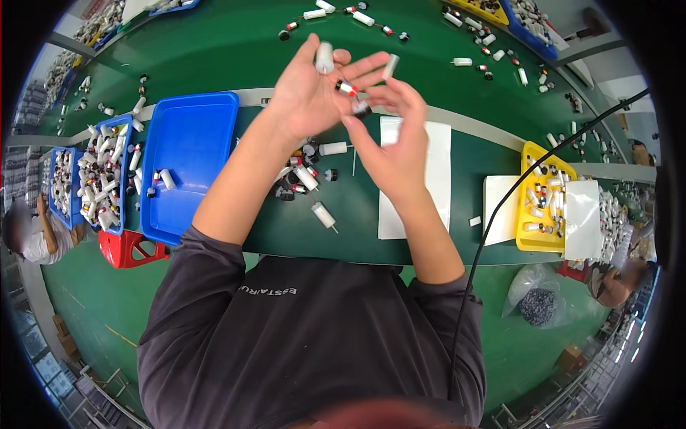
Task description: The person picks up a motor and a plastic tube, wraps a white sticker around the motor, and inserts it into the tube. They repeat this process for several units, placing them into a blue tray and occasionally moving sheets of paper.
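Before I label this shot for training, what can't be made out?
In the head view:
Right hand: motion blur; its grip on the dark piece is unclear.
Parts pile: left side hidden by the left forearm.
Yellow tray: right side covered by a white sheet.

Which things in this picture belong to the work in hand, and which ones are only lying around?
Belonging to the work, it seems:
White cylinder, on the open left hand
Red-and-white part, between left hand and right hand
Mixed parts, on the table below

Probably just around:
Red stool
Clear bag, on the floor
White sheet, near the right forearm
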### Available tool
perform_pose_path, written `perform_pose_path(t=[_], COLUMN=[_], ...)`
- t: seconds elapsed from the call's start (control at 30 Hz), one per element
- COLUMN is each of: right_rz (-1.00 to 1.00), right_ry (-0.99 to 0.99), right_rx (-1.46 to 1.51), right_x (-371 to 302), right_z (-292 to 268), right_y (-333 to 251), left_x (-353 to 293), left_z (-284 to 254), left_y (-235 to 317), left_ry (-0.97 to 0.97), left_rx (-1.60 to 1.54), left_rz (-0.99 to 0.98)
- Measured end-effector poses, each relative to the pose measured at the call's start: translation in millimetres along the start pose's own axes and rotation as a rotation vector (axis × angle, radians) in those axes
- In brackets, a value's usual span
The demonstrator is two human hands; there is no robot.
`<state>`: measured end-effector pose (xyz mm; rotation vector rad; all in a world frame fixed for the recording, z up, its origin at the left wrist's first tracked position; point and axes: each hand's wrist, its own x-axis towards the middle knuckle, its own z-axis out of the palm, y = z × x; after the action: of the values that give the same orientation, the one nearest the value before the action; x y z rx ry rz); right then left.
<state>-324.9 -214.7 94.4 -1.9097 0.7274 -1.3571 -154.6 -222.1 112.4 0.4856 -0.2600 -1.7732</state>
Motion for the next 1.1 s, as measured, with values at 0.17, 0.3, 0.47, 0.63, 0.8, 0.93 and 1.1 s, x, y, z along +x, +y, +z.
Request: perform_pose_path(t=[0.17, 0.3, 0.47, 0.63, 0.8, 0.93, 1.1], right_rz=[0.010, -0.106, -0.256, -0.291, -0.268, -0.335, -0.286], right_ry=[0.040, 0.122, 0.143, 0.086, 0.046, 0.066, 0.144], right_rx=[0.018, -0.150, -0.351, -0.229, -0.159, -0.382, -0.236], right_x=[8.6, 20.1, 24.9, 28.1, 33.3, 33.1, 35.7], right_z=[9.0, 1.5, -2.3, 2.3, 6.2, 6.5, 20.6], right_y=[20.3, 23.1, 42.1, 44.6, 40.3, 47.7, 45.0], left_x=[-0.5, -5.9, -1.8, 7.3, 7.1, 6.5, 5.6], left_z=[-1.6, 5.0, 13.2, 4.7, 0.3, 2.3, -2.4], left_y=[-11.1, -27.7, -44.2, -42.4, -29.5, -27.0, -23.0], left_ry=[-0.140, -0.047, -0.026, 0.032, 0.045, 0.044, 0.178], left_rx=[-0.033, 0.557, 0.772, 0.737, 0.522, 0.441, 0.522], left_rz=[0.006, 0.230, 0.441, 0.468, 0.288, 0.291, 0.460])
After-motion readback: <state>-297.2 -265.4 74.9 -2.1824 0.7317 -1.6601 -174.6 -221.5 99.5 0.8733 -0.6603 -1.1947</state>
